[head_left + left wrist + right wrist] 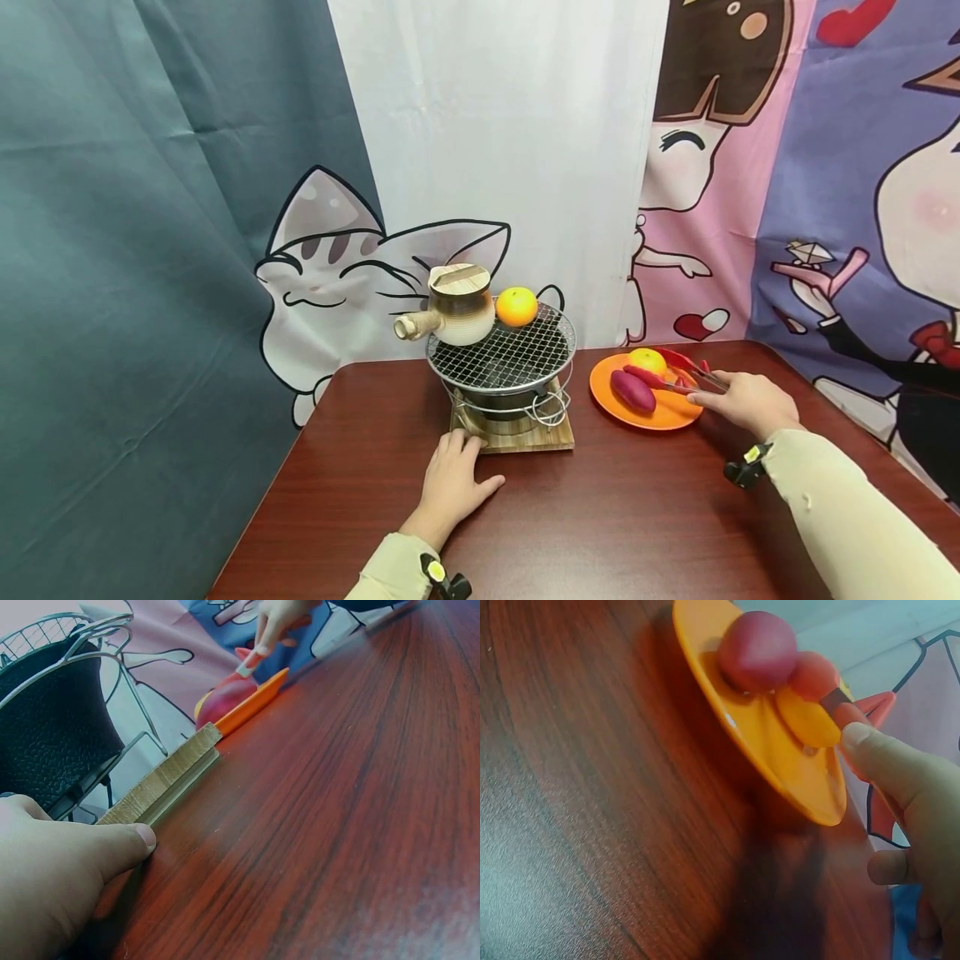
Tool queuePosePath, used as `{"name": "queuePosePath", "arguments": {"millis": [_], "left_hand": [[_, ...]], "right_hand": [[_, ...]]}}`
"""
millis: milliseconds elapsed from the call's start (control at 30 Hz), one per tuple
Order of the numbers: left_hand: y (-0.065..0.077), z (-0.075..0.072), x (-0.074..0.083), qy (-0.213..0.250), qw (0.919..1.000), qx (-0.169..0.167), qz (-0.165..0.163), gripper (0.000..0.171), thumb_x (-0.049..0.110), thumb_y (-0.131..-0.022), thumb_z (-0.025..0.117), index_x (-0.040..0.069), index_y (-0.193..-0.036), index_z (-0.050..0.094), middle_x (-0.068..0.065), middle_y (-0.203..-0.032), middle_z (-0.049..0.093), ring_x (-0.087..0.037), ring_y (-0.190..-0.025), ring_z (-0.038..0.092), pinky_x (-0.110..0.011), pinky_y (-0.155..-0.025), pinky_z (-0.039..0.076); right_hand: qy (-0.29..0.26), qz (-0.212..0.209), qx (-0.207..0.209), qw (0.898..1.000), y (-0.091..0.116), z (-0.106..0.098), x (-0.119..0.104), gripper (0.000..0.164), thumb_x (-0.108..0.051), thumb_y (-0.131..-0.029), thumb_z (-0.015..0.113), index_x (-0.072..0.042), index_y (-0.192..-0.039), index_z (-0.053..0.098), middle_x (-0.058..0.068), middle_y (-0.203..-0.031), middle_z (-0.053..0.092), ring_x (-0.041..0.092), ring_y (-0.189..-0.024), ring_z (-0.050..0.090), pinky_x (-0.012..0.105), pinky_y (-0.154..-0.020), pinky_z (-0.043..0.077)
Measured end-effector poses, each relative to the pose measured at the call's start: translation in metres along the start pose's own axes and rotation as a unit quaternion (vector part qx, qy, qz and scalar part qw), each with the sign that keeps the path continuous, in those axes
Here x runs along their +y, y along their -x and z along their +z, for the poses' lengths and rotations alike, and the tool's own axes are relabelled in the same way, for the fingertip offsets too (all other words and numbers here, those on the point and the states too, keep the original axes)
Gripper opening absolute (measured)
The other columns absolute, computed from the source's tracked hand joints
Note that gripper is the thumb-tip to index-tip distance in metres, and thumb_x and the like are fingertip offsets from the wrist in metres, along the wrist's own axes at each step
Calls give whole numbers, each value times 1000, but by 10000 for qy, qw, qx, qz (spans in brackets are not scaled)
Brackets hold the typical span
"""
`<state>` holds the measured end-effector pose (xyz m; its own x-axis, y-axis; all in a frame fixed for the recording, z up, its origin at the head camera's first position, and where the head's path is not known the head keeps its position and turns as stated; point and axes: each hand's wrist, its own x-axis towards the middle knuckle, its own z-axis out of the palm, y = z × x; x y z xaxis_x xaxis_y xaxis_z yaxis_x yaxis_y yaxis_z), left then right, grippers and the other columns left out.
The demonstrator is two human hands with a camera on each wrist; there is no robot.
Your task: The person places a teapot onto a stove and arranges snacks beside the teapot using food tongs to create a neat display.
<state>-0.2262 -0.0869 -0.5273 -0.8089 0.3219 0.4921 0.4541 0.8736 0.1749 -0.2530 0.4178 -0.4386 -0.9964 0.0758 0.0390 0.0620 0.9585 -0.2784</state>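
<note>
My right hand [752, 405] grips a pair of red-tipped tongs [660, 382] over an orange plate [660, 421]. The tong arms stand apart, their red tips around a mandarin [647, 361] on the plate. A purple sweet potato [632, 392] lies beside the mandarin; in the right wrist view one red tip overlaps the space between the sweet potato [757, 651] and the mandarin [808, 718]. My left hand [450, 487] rests on the table, fingers extended to the front left corner of a wooden base [525, 439]. In the left wrist view its thumb [124, 847] lies along the base's edge.
A round stove with a wire mesh [510, 362] stands on the wooden base. On the mesh sit a side-handled teapot [465, 321] with a wooden lid and another mandarin [517, 307]. A cartoon-printed curtain [510, 125] hangs behind the reddish-brown table [600, 517].
</note>
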Motion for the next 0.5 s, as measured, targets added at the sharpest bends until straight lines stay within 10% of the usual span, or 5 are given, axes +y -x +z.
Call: {"name": "queuePosePath", "arguments": {"millis": [500], "left_hand": [[0,-2,1,16,10000,-31,-28,58,57,-74,82,17,-113,66,-4,-111,53,-28,-116,49,-43,-98,45]], "right_hand": [[89,-70,44,9999,3,4,3,107,-86,-79,51,-2,-145,51,39,-134,51,56,-108,55,61,-66,54]]}}
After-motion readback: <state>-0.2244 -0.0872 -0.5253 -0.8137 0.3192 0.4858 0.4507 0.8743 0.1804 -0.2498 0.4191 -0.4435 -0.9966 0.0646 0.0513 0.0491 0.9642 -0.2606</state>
